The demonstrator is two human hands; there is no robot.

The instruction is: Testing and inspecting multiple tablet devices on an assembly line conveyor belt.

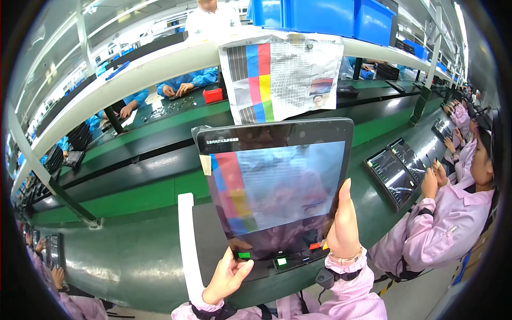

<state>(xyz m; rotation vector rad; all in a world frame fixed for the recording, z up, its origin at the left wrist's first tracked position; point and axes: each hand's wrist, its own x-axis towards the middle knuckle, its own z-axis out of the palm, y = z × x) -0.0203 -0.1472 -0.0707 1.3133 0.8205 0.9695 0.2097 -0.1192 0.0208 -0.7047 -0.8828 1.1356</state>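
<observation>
A large black tablet point(277, 181) is held up before me, tilted, its lit screen facing me. Coloured blocks and a pale page show on that screen, matching a printed colour chart point(282, 80) that hangs behind it. My left hand point(226, 280) grips the lower left corner, thumb on the front beside a green on-screen button. Along the lower right edge, my right hand point(344, 229) wraps the side with the thumb pointing up. Below the tablet's lower edge lies a small dark device point(290, 262) with a lit white-green patch. The fingers behind the tablet are hidden.
A dark mat point(205, 234) with a white strip point(188, 240) lies on the green bench point(122, 256). Blue bins point(325, 21) stand on the shelf above. At right, a person in pink point(448, 213) works by a black tray point(392, 170). People in blue work across the bench.
</observation>
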